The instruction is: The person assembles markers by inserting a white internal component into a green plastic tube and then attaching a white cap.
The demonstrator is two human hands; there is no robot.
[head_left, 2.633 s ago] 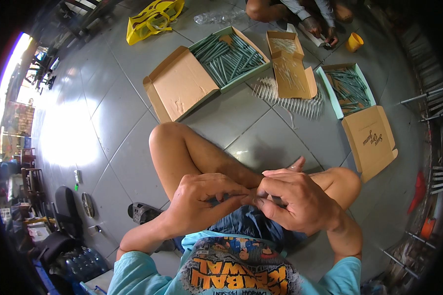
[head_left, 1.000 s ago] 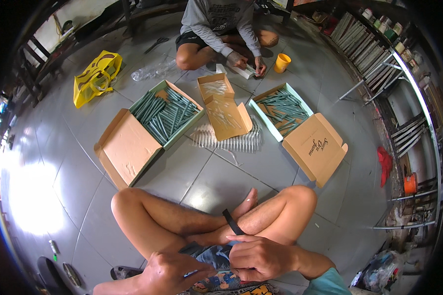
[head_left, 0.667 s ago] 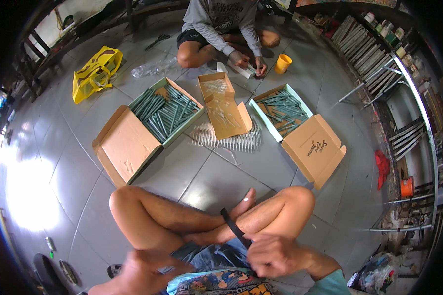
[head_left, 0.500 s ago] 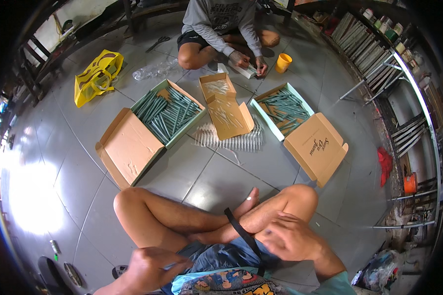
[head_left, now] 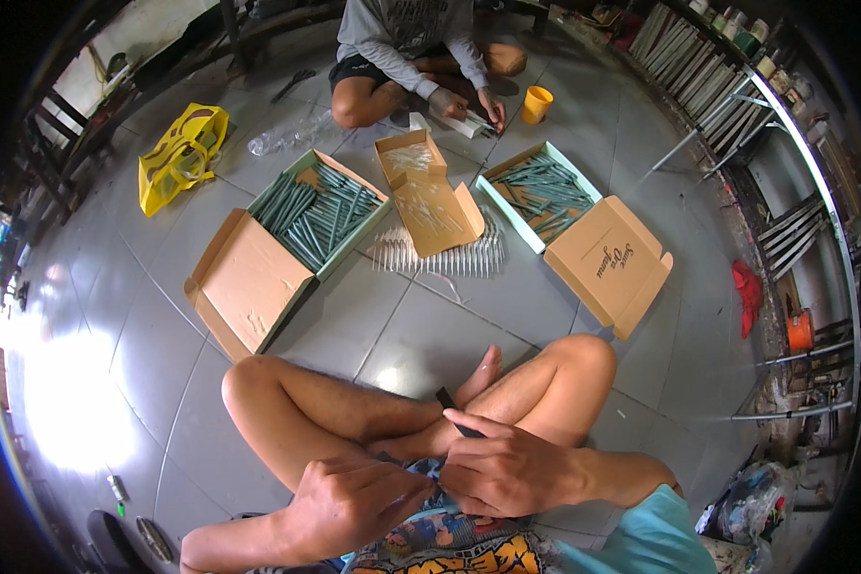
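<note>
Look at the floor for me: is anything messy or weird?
A bit, maybe. Clear thin pieces fan out on the floor by the small brown box, while others lie inside it. Crumpled clear plastic lies loose near the yellow bag, looking like litter.

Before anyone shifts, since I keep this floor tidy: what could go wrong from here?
The left knee sits close to a cardboard lid; a nudge might jolt the loose green sticks. The black strap jutting past the right hand could shift or snag. The yellow cup stands near a co-worker's hand and may get knocked over.
</note>
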